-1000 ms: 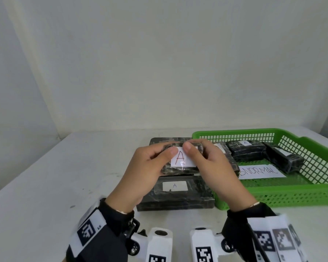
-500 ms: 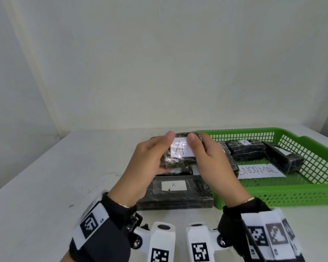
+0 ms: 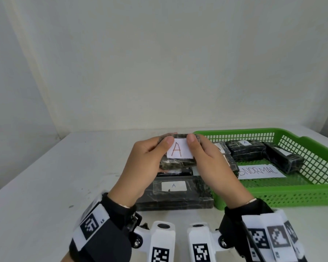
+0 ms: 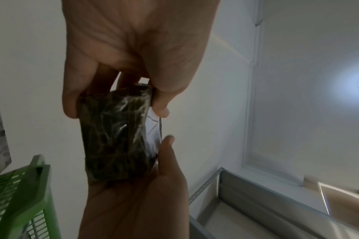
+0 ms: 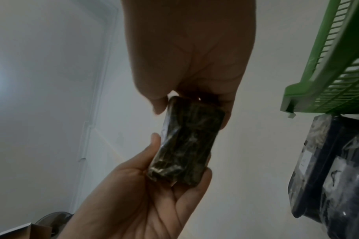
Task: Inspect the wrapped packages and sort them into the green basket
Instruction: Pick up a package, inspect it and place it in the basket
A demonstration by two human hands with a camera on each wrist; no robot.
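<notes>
A small dark package [image 3: 178,163] wrapped in clear film, with a white label marked "A", is held up above the table in both hands. My left hand [image 3: 160,148] grips its left end, thumb on the label's edge, and my right hand [image 3: 199,148] grips the right end the same way. In the left wrist view the package [image 4: 113,137] shows its dark underside between the two palms, and likewise the package [image 5: 187,145] in the right wrist view. The green basket [image 3: 273,194] stands just to the right and holds several wrapped packages [image 3: 245,152].
A large flat wrapped package [image 3: 174,197] labelled "A" lies on the white table [image 3: 45,186] under my hands, against the basket's left wall. A paper sheet [image 3: 259,172] reading "ABNORMAL" lies inside the basket. A white wall stands behind the table.
Both hands have lifted the small package a little higher and tipped its labelled face more toward me. The grip has stayed the same.
</notes>
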